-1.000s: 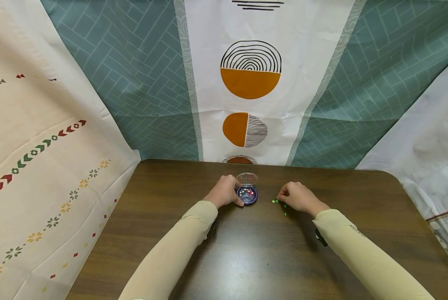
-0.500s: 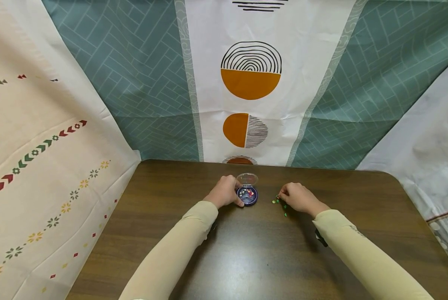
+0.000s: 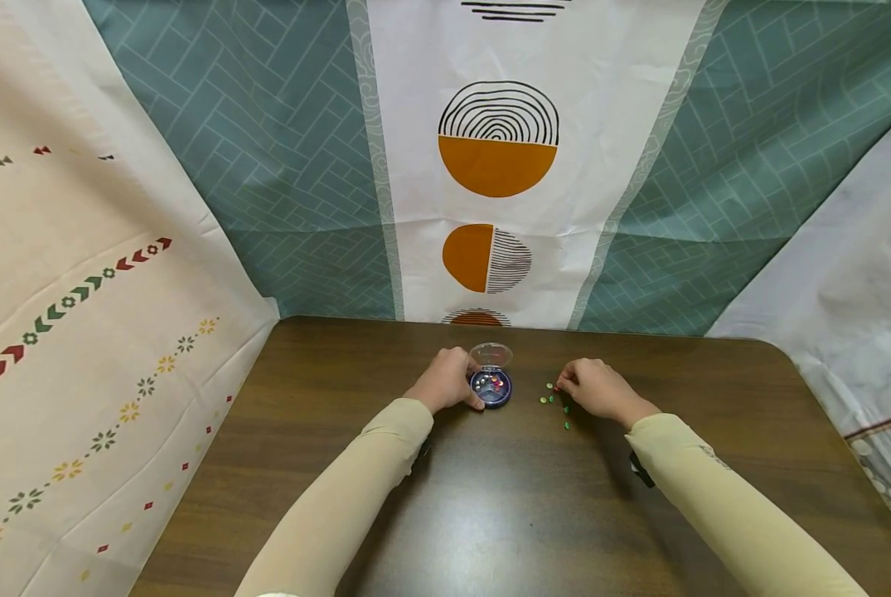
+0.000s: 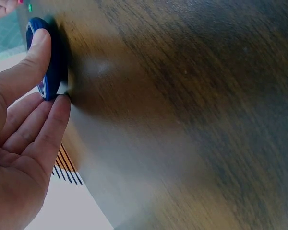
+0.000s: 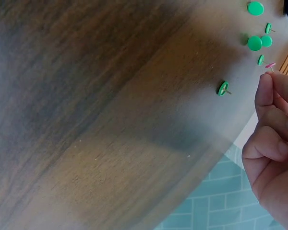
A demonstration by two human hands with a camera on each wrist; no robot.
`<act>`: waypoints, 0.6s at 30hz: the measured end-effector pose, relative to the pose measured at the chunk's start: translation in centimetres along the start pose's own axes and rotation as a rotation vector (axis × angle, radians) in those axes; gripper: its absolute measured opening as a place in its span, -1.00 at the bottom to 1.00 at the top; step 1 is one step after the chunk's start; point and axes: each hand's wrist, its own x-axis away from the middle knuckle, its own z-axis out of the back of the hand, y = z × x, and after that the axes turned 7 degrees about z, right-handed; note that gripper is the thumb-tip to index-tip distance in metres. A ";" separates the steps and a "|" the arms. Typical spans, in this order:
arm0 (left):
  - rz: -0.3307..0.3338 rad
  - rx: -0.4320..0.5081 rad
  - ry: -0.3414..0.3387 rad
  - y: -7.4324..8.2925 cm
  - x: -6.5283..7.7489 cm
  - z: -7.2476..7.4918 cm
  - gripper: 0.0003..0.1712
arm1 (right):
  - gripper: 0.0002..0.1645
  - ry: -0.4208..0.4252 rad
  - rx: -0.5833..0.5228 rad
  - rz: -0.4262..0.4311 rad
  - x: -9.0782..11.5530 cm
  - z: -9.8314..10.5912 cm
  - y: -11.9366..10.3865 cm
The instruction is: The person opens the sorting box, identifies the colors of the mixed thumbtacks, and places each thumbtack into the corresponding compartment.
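Note:
My left hand (image 3: 447,383) grips the left side of a round blue case (image 3: 493,401). Its clear lid (image 3: 492,355) stands raised at the back, and small coloured thumbtacks (image 3: 498,382) lie in the divided inside. In the left wrist view the thumb (image 4: 40,52) presses the rim (image 4: 53,79) while the fingers lie on the other side. To the right of the case, my right hand (image 3: 598,388) pinches a pinkish-red thumbtack (image 5: 270,65) between thumb and fingertip. Several green thumbtacks (image 5: 255,43) lie loose just beside that hand, some tipped with the pin showing.
The brown wooden table (image 3: 460,497) spreads toward me. One green thumbtack (image 3: 567,426) lies nearer than the others. A patterned cloth (image 3: 318,274) hangs along the back edge, with a cream cloth (image 3: 117,332) at the left.
My right hand has shifted slightly up and right from the loose thumbtacks, and a red one now shows at its fingertips. The left hand and the case stay in place.

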 end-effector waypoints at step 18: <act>0.032 0.029 -0.023 0.1 0.2 0.1 -0.30 | -0.70 0.012 -0.255 0.019 -1.1 0.7 -0.4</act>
